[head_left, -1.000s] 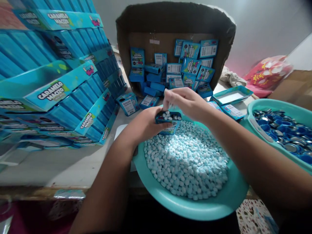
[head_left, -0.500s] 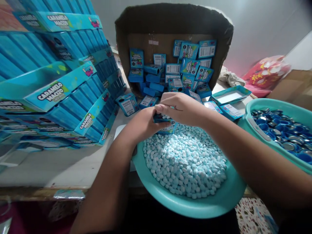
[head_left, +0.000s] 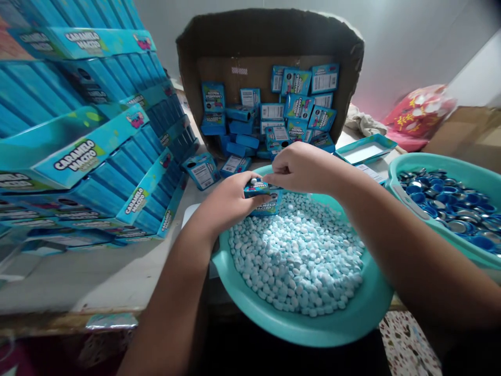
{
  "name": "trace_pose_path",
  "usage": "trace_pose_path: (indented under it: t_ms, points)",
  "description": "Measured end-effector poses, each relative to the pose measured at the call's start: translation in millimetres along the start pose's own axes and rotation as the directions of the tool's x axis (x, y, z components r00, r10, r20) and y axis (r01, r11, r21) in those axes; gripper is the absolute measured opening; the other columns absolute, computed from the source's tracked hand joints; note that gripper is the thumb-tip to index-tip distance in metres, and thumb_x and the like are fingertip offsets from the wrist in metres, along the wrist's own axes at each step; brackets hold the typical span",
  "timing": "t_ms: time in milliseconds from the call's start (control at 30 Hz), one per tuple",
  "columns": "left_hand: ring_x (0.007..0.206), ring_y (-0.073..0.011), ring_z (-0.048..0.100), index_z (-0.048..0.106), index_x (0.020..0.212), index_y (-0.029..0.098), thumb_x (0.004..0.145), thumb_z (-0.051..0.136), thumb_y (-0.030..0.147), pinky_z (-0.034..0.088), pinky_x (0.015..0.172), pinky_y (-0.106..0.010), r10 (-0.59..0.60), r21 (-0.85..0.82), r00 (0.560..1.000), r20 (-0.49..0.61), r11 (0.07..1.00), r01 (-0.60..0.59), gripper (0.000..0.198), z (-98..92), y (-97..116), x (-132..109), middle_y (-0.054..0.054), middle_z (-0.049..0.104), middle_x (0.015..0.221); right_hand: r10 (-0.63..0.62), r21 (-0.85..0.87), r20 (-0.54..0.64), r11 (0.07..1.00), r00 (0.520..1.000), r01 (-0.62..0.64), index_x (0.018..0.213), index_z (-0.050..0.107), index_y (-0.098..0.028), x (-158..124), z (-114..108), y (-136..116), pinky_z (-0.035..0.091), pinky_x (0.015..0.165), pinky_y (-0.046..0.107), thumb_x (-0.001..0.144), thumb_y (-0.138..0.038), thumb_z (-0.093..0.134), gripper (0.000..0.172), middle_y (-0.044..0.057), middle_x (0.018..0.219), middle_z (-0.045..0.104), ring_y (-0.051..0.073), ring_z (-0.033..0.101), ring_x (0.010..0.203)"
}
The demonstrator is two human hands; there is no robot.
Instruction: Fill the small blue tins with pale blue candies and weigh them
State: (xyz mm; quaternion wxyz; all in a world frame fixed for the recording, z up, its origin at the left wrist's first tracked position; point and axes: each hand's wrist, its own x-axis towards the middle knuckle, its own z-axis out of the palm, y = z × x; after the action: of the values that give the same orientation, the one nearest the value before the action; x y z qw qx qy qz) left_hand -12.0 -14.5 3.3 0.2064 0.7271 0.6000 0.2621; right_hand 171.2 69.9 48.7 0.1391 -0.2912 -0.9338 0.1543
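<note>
1. Teal basin point(head_left: 344, 324) nearest, heaped with pale blue candies point(head_left: 297, 256).
2. Left hand point(head_left: 229, 201) grip closed round small blue box point(head_left: 256, 189), held over the basin's far rim, a few candies showing at its open top.
3. Right hand point(head_left: 301, 167) grip pinched narrow at the box top, touching it.
4. Box is probably light thin card that crushes easily; best held by its side walls.
5. Beyond: loose boxes in carton point(head_left: 270, 47); stacked display packs point(head_left: 90, 146) left on bench point(head_left: 102, 266); basin of caps point(head_left: 450, 201) right.
</note>
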Motion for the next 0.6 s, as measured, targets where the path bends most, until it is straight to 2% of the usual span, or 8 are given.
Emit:
trace_pose_path:
  t_ms: [67, 133, 233, 300, 367, 433, 500, 600]
  points:
    - [0.102, -0.0292, 0.066, 0.066, 0.118, 0.024, 0.086, 0.065, 0.052, 0.049, 0.078, -0.036, 0.001, 0.001, 1.000, 0.004, 1.000, -0.001, 0.042, -0.1, -0.4, 0.0, -0.006, 0.072, 0.114, -0.062, 0.054, -0.011, 0.997, 0.998, 0.063, 0.062, 0.060, -0.020, 0.8, 0.5, 2.3, 0.029, 0.059, 0.033, 0.087, -0.039, 0.065, 0.032, 0.000, 0.064, 0.052, 0.013, 0.043, 0.062]
    - [0.101, -0.0290, 0.066, 0.065, 0.118, 0.024, 0.086, 0.065, 0.050, 0.050, 0.077, -0.036, 0.000, -0.006, 1.000, 0.009, 1.000, 0.000, 0.042, -0.2, -1.6, 0.1, -0.006, 0.072, 0.113, -0.133, 0.142, 0.028, 0.982, 0.991, 0.128, 0.078, 0.070, -0.021, 1.3, 0.6, 3.4, 0.036, 0.062, 0.031, 0.084, -0.035, 0.068, 0.015, 0.002, 0.081, 0.064, 0.014, 0.052, 0.070]
    - [0.106, -0.0283, 0.065, 0.066, 0.119, 0.023, 0.087, 0.065, 0.047, 0.050, 0.082, -0.035, 0.037, -0.043, 0.999, 0.007, 0.998, -0.037, 0.040, -0.1, -2.6, 0.3, -0.006, 0.071, 0.117, -0.196, 0.160, 0.109, 0.971, 0.975, 0.177, 0.088, 0.076, -0.023, 0.5, -1.0, 3.6, 0.041, 0.068, 0.030, 0.078, -0.031, 0.074, 0.013, 0.002, 0.095, 0.068, 0.016, 0.058, 0.081]
    - [0.110, -0.0273, 0.064, 0.065, 0.122, 0.023, 0.088, 0.063, 0.044, 0.050, 0.087, -0.034, 0.060, -0.060, 0.998, 0.004, 0.996, -0.059, 0.040, 0.0, -2.1, 0.3, -0.007, 0.070, 0.121, -0.178, 0.129, 0.134, 0.979, 0.975, 0.161, 0.082, 0.077, -0.023, -0.5, -3.1, 3.4, 0.040, 0.068, 0.031, 0.077, -0.031, 0.075, 0.011, 0.002, 0.090, 0.068, 0.015, 0.057, 0.077]
    - [0.113, -0.0269, 0.064, 0.063, 0.125, 0.022, 0.089, 0.062, 0.043, 0.050, 0.091, -0.035, 0.067, -0.062, 0.998, 0.014, 0.996, -0.066, 0.041, 0.2, -1.4, 0.4, -0.008, 0.069, 0.124, -0.123, 0.103, 0.133, 0.989, 0.983, 0.110, 0.072, 0.075, -0.022, -1.1, -5.2, 3.5, 0.038, 0.065, 0.032, 0.077, -0.035, 0.075, 0.014, 0.001, 0.078, 0.066, 0.015, 0.054, 0.069]
    - [0.115, -0.0283, 0.063, 0.062, 0.127, 0.022, 0.089, 0.063, 0.047, 0.050, 0.093, -0.036, 0.059, -0.052, 0.998, 0.020, 0.997, -0.058, 0.046, 0.4, -1.5, 0.4, -0.008, 0.067, 0.127, -0.095, 0.091, 0.100, 0.992, 0.990, 0.086, 0.069, 0.073, -0.021, -0.8, -6.1, 3.9, 0.036, 0.064, 0.032, 0.075, -0.036, 0.078, 0.017, 0.000, 0.072, 0.062, 0.015, 0.052, 0.067]
    - [0.118, -0.0301, 0.063, 0.059, 0.132, 0.023, 0.087, 0.066, 0.050, 0.050, 0.093, -0.038, 0.046, -0.042, 0.999, 0.012, 0.998, -0.045, 0.053, 0.3, -2.5, 0.2, -0.008, 0.066, 0.130, -0.135, 0.104, 0.053, 0.986, 0.989, 0.129, 0.082, 0.076, -0.023, 0.2, -4.8, 4.7, 0.037, 0.067, 0.032, 0.072, -0.036, 0.081, 0.018, 0.001, 0.080, 0.063, 0.016, 0.053, 0.073]
    - [0.119, -0.0299, 0.062, 0.054, 0.138, 0.025, 0.084, 0.070, 0.046, 0.050, 0.096, -0.038, 0.064, -0.061, 0.998, 0.015, 0.996, -0.063, 0.060, -0.4, -5.0, -0.5, -0.007, 0.065, 0.134, -0.204, 0.123, 0.060, 0.973, 0.977, 0.196, 0.107, 0.075, -0.025, 1.9, 1.0, 5.3, 0.040, 0.073, 0.032, 0.070, -0.034, 0.083, 0.039, 0.004, 0.099, 0.064, 0.019, 0.056, 0.086]
